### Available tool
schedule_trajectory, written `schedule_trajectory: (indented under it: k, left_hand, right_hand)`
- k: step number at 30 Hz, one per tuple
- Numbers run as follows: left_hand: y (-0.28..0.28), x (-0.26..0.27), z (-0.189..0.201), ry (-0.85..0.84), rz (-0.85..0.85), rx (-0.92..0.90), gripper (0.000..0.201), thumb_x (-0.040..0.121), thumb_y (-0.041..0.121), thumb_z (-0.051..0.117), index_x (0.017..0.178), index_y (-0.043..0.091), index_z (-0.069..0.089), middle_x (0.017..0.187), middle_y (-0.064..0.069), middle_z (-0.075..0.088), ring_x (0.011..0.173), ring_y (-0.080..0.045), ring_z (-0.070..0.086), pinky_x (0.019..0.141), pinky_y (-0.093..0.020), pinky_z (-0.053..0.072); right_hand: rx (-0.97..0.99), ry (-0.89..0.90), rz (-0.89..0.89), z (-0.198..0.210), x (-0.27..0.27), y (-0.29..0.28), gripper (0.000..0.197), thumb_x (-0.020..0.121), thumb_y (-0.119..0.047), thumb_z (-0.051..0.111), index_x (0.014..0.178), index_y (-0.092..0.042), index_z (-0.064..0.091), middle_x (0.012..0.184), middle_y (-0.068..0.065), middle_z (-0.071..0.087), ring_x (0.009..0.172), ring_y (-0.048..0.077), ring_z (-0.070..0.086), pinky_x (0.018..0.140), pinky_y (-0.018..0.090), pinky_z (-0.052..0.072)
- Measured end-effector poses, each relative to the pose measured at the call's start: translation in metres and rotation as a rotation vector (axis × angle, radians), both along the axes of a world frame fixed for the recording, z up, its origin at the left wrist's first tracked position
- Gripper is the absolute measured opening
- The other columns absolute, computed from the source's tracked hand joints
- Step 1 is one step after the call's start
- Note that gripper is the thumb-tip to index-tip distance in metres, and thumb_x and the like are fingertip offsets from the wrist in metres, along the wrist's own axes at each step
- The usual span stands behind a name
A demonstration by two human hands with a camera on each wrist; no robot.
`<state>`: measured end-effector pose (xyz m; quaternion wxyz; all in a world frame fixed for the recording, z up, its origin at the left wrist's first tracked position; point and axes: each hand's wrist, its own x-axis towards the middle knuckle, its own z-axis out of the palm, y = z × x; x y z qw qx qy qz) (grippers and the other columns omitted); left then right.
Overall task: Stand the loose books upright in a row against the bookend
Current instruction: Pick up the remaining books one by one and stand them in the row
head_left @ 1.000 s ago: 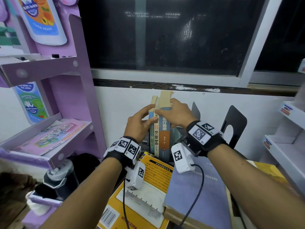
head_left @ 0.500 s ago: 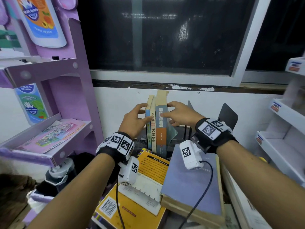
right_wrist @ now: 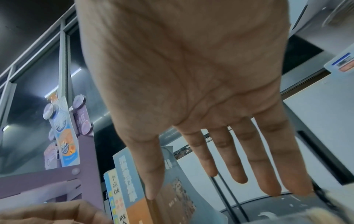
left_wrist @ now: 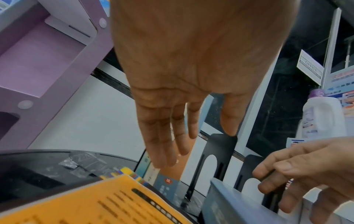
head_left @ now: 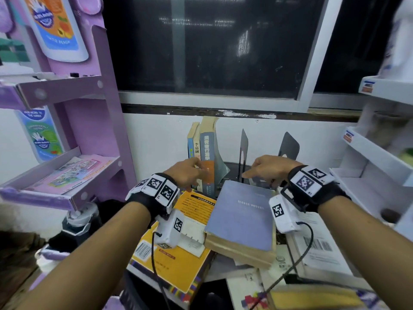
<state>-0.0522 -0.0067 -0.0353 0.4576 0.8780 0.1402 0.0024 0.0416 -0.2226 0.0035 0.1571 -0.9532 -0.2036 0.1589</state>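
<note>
Three books (head_left: pixel 202 153) stand upright; both hands, left (head_left: pixel 186 173) and right (head_left: pixel 271 170), grip wide, holding nothing. Next: lift the purple book (head_left: pixel 242 217) below the right grip.

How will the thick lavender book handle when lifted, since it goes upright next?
The lavender book looks thick, so probably heavy for one hand. Its cover lies flat and seems fairly stiff, so it should not flop. Its wide yellowed page block suggests it will stand steadily, though it may topple the upright books if pushed in hard.
</note>
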Motion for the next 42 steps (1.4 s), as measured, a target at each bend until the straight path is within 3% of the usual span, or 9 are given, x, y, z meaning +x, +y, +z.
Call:
schedule_trajectory:
  k: [3,7,10,16,24,28,34,38,42]
  left_hand:
    - [-0.020,0.000,-0.004,0.170,-0.115,0.020,0.038,0.094,0.039,0.057,0.122,0.015,0.051,0.121,-0.009,0.056,0.098,-0.025,0.058,0.079,-0.040,0.055]
    - [-0.041,0.001,-0.008,0.306,-0.193,0.055,0.052,0.095,0.045,0.053,0.135,0.013,0.046,0.139,-0.008,0.049,0.121,-0.029,0.053,0.092,-0.041,0.051]
    - [-0.049,0.001,-0.009,0.352,-0.220,0.108,0.055,0.093,0.049,0.054,0.131,0.010,0.052,0.134,-0.009,0.055,0.116,-0.030,0.057,0.091,-0.041,0.053]
    - [-0.058,0.000,-0.005,0.387,-0.270,0.216,0.062,0.087,0.046,0.064,0.136,0.011,0.048,0.136,-0.009,0.054,0.119,-0.029,0.055,0.101,-0.043,0.048]
    - [-0.059,-0.011,0.000,0.369,-0.311,0.125,0.048,0.089,0.025,0.067,0.129,0.014,0.044,0.116,-0.001,0.053,0.110,-0.020,0.055,0.096,-0.034,0.050]
    - [-0.058,-0.020,0.004,0.355,-0.359,0.091,0.026,0.093,0.015,0.061,0.115,0.013,0.048,0.100,0.005,0.056,0.103,-0.016,0.054,0.090,-0.029,0.050]
    - [-0.052,-0.027,-0.004,0.247,-0.301,0.018,0.033,0.089,0.016,0.067,0.117,0.013,0.049,0.111,-0.002,0.056,0.111,-0.022,0.057,0.099,-0.038,0.050]
    - [-0.050,-0.027,-0.009,0.180,-0.238,-0.099,0.027,0.087,0.008,0.068,0.104,0.012,0.048,0.099,-0.001,0.057,0.092,-0.013,0.059,0.082,-0.031,0.054]
    - [-0.052,-0.027,-0.012,0.130,-0.169,-0.229,0.023,0.085,-0.002,0.067,0.093,0.011,0.050,0.086,0.002,0.066,0.081,-0.011,0.065,0.078,-0.033,0.055]
  right_hand:
    - [-0.010,0.046,-0.043,-0.009,-0.003,-0.011,0.054,0.084,-0.052,0.066,0.104,-0.002,0.063,0.086,0.007,0.060,0.075,0.022,0.056,0.063,0.029,0.043]
    - [-0.082,0.032,-0.053,-0.016,-0.011,-0.023,0.057,0.087,-0.053,0.062,0.120,-0.006,0.059,0.116,0.008,0.060,0.097,0.022,0.056,0.070,0.028,0.045]
    - [-0.127,0.042,-0.047,-0.017,-0.014,-0.026,0.051,0.086,-0.054,0.063,0.108,-0.009,0.059,0.105,0.005,0.058,0.077,0.015,0.052,0.057,0.023,0.039]
    - [-0.205,0.072,-0.002,-0.016,-0.016,-0.025,0.040,0.079,-0.041,0.076,0.071,-0.011,0.052,0.067,0.001,0.051,0.056,0.014,0.047,0.051,0.024,0.038]
    - [-0.226,0.024,0.029,-0.014,-0.020,-0.022,0.041,0.072,-0.037,0.083,0.086,-0.004,0.064,0.068,0.001,0.062,0.056,0.014,0.055,0.057,0.025,0.044]
    - [-0.131,0.052,-0.001,-0.017,-0.017,-0.026,0.059,0.065,-0.029,0.089,0.108,0.004,0.067,0.099,0.016,0.074,0.065,0.024,0.063,0.075,0.034,0.055]
    - [-0.050,0.059,-0.019,-0.016,-0.019,-0.024,0.059,0.060,-0.023,0.092,0.107,0.002,0.067,0.095,0.020,0.074,0.068,0.028,0.068,0.079,0.040,0.058]
    - [0.019,0.036,-0.048,-0.014,-0.023,-0.024,0.055,0.059,-0.016,0.093,0.105,-0.005,0.065,0.093,0.015,0.073,0.064,0.028,0.069,0.076,0.040,0.060]
    - [0.062,-0.007,-0.067,-0.011,-0.026,-0.023,0.054,0.058,-0.013,0.093,0.104,-0.008,0.065,0.099,0.011,0.068,0.061,0.024,0.067,0.074,0.040,0.061]
